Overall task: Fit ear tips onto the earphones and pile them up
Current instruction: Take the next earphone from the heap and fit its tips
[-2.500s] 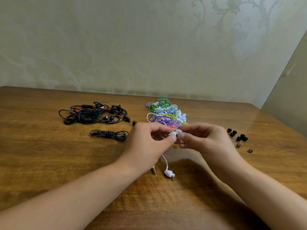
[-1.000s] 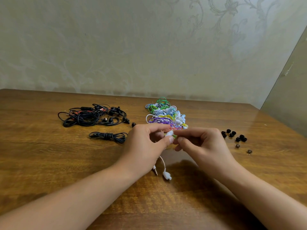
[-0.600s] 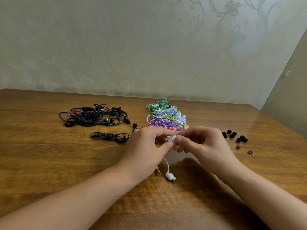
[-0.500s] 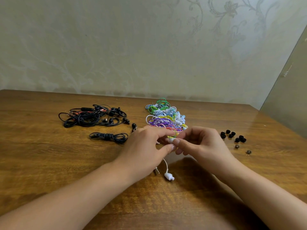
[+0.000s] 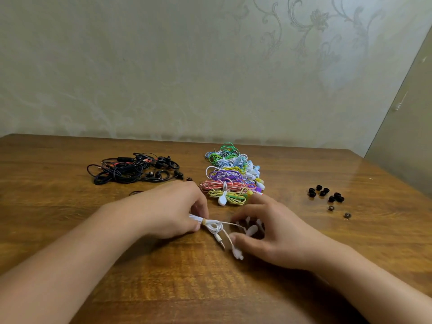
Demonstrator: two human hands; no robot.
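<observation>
Lying crosswise, white earphones point right.

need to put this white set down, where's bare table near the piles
Bare wood between the coloured earphone pile and the black ear tips, and left of the black earphone tangle. Crowded between the left hand and right hand.

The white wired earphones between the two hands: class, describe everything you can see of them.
The white wired earphones lie low over the brown wooden table, in front of the coloured earphone pile. Their thin cable is coiled into a small bundle with a tan band round it, gripped by the left hand. A metal jack plug points toward the camera. Two cable ends run right to white plastic earbuds under the right hand, whose fingers touch them.
</observation>
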